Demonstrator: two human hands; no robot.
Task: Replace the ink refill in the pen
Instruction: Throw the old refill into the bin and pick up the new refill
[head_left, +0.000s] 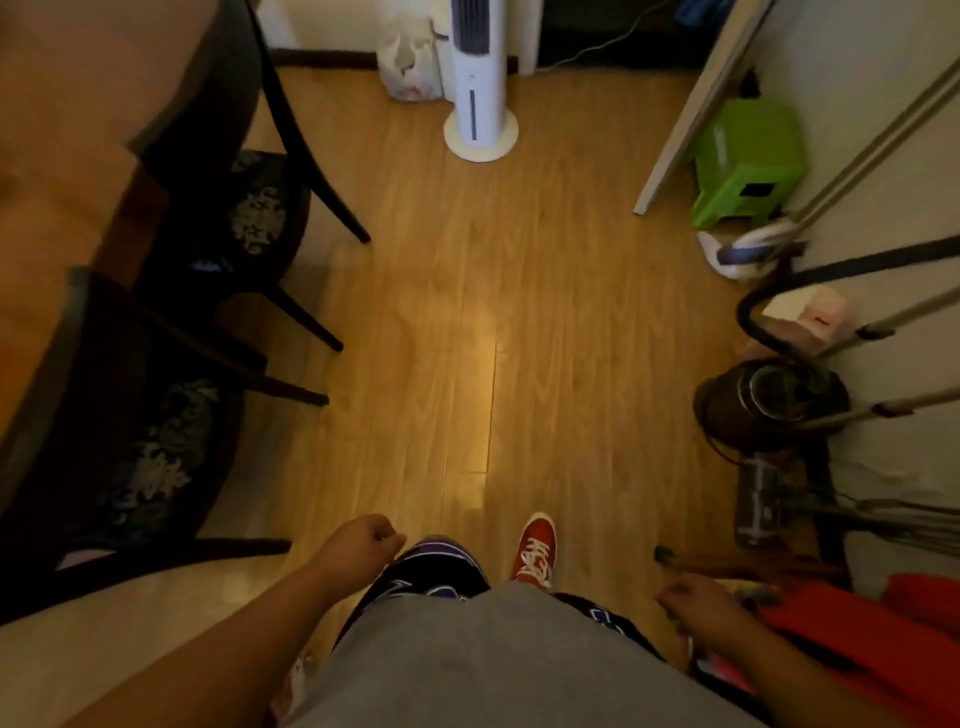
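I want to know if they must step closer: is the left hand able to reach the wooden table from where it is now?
Probably not yet. The left hand hangs low at the side, and a dark chair stands between it and the table; a step closer looks needed.

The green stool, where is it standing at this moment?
In the head view, the green stool stands on the floor at the upper right, beside a white panel, with a mop head just in front of it.
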